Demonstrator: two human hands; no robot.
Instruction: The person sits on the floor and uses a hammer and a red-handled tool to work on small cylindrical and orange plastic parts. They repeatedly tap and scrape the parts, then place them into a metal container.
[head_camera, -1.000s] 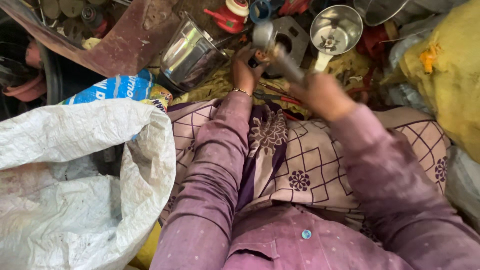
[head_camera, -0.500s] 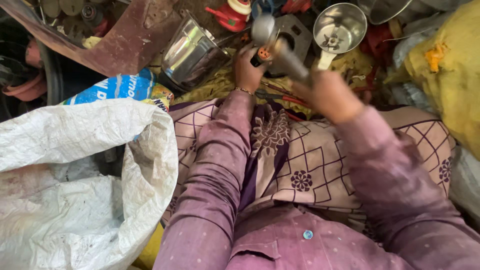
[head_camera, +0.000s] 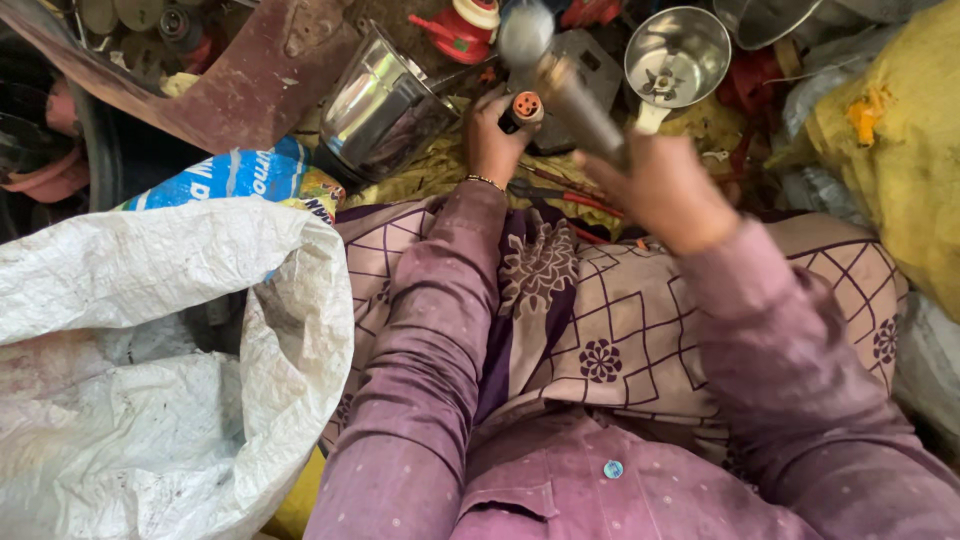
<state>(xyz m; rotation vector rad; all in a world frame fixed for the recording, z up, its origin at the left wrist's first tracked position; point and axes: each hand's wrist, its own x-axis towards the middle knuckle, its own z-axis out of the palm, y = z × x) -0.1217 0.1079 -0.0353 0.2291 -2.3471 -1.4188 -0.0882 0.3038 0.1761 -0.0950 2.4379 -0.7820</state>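
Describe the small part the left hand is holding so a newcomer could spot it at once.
Start at the big white sack, then follow the left sleeve up to the left hand. It grips a small dark cylinder with a round orange end, unlike the shiny steel jars nearby.

Floor: steel jar, red oil can, white sack, yellow bag.

Hammer and orange-tipped part in hands

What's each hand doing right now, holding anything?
Left hand: closed on a small orange-tipped part.
Right hand: closed around the handle of a hammer, head raised.
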